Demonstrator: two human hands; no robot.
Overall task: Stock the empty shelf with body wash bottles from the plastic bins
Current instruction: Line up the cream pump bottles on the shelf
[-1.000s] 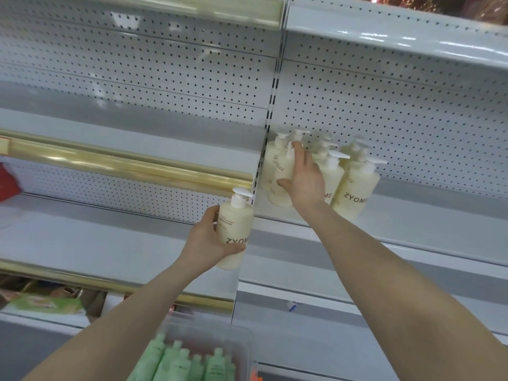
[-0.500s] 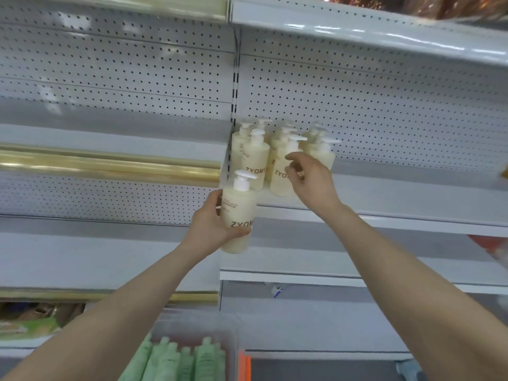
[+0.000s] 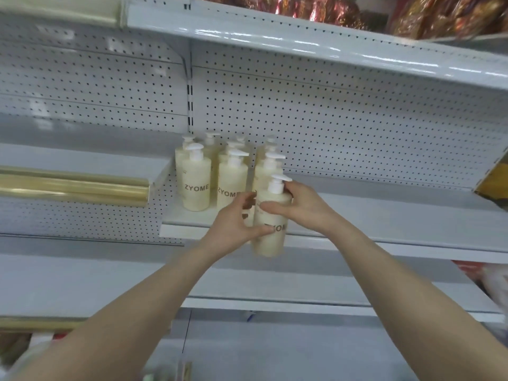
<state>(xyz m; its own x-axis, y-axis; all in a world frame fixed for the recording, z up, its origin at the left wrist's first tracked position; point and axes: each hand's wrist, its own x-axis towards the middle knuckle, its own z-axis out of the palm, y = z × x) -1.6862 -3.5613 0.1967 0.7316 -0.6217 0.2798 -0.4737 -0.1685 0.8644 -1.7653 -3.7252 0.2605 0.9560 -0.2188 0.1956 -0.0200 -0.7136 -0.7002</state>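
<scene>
Nearest the camera, two bare forearms rose from the bottom corners and met at a single cream pump bottle [image 3: 270, 224]. The left hand [image 3: 236, 224] gripped its lower left side, thumb laid across the front beside the label. The right hand [image 3: 305, 207] held it higher, thumb over the upper body, and its fingers [image 3: 298, 191] curled round the right side toward the neck. Both hands were closed on the bottle, and neither was clearly the nearer to the shelf.

The bottle stood upright with its long axis vertical and its pump spout pointing right. It was in the air just in front of the shelf [image 3: 384, 215], with its base hanging below the front lip. Getting it onto the shelf would likely mean lifting it over that lip and then moving it away from the body.

Behind it, the stocked bottles [image 3: 196, 182] stood in three columns at the shelf's left end. The held one hid the front of the rightmost column. Bare shelf ran off to the right.

Gold rolls [image 3: 74, 188] lay on the neighbouring bay to the left. Farther back was the pegboard [image 3: 330, 119], and above it an upper shelf [image 3: 302, 37] carried foil packages [image 3: 302, 6].
</scene>
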